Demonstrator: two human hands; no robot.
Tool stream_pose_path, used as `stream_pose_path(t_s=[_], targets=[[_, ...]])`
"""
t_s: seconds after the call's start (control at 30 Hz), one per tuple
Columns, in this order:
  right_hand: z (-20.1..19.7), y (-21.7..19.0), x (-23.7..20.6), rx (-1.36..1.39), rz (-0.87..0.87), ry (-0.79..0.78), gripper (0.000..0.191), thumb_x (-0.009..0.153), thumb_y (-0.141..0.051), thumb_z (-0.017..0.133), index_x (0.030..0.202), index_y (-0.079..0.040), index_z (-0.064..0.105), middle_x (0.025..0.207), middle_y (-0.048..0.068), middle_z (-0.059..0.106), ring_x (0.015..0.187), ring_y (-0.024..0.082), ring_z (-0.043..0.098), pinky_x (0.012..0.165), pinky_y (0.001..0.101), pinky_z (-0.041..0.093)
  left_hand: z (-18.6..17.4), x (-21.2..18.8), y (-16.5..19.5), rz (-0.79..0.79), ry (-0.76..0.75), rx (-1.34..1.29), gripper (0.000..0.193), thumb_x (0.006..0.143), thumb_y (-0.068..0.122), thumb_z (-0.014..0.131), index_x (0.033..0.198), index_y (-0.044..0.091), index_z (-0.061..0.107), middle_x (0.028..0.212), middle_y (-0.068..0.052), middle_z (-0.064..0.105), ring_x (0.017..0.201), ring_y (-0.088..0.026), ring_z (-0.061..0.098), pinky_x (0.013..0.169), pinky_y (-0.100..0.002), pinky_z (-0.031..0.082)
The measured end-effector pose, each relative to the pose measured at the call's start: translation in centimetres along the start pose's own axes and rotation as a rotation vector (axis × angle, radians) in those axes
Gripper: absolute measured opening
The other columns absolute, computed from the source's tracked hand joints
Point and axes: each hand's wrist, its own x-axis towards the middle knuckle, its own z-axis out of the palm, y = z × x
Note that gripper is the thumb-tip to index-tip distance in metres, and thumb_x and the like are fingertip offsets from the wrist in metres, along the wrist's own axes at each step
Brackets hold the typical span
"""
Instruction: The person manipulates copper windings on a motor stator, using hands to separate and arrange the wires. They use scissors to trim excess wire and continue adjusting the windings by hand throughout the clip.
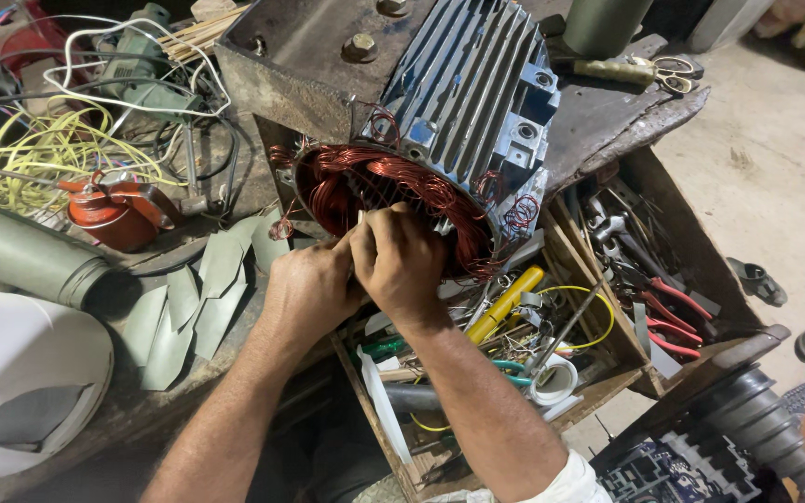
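At the stator [449,121] mouth, both hands [365,265] crowd the copper windings [393,191]

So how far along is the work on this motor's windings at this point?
Done: copper coils already sit in the blue finned motor housing, and cut grey insulation strips lie on the bench. In hand: left hand and right hand press together at the winding's lower edge, fingers around something pale and thin; what it is cannot be told. Left: loose wire loops hang outside the housing, untied.
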Motion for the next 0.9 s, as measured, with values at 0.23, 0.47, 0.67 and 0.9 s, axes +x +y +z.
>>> stream_pose_path(t_s=[0.23, 0.47, 0.67, 0.9], targets=[[0.7, 0.4, -0.9, -0.003, 0.014, 0.012, 0.014, 0.098, -0.010, 0.069, 0.088, -0.006, 0.060, 0.077, 0.009, 0.059, 0.062, 0.024, 0.060, 0.053, 0.0367, 0.049, 0.2, -0.6, -0.9, 0.055, 0.025, -0.124, 0.039, 0.071, 0.021, 0.083, 0.104, 0.005, 0.070, 0.083, -0.014, 0.074, 0.072, -0.034, 0.072, 0.063, -0.044, 0.058], [1.2, 1.4, -1.1, 0.158, -0.034, 0.027, 0.011, 0.100, -0.007, 0.066, 0.091, -0.002, 0.062, 0.074, 0.006, 0.060, 0.060, 0.013, 0.059, 0.051, 0.0281, 0.051, -0.2, -0.4, -0.6, 0.017, -0.038, -0.098, 0.056, 0.071, 0.022, 0.084, 0.123, 0.007, 0.068, 0.081, -0.014, 0.075, 0.069, -0.032, 0.073, 0.060, -0.044, 0.059], [1.0, 0.8, -0.7, 0.167, 0.085, 0.065, 0.012, 0.102, -0.007, 0.066, 0.093, -0.004, 0.059, 0.076, 0.006, 0.061, 0.062, 0.016, 0.062, 0.054, 0.0311, 0.050, -0.7, -0.4, -0.4, 0.028, -0.023, -0.132, 0.060, 0.073, 0.026, 0.085, 0.128, 0.010, 0.067, 0.081, -0.015, 0.075, 0.071, -0.035, 0.073, 0.062, -0.046, 0.058], [0.5, 0.4, -0.6, 0.254, 0.188, 0.075, 0.012, 0.100, -0.006, 0.067, 0.092, -0.003, 0.059, 0.075, 0.004, 0.063, 0.059, 0.014, 0.061, 0.053, 0.0293, 0.048, -1.2, -0.8, -0.4, 0.013, 0.009, -0.244, 0.059, 0.076, 0.021, 0.082, 0.132, 0.012, 0.066, 0.087, -0.015, 0.076, 0.075, -0.034, 0.074, 0.065, -0.044, 0.059]])
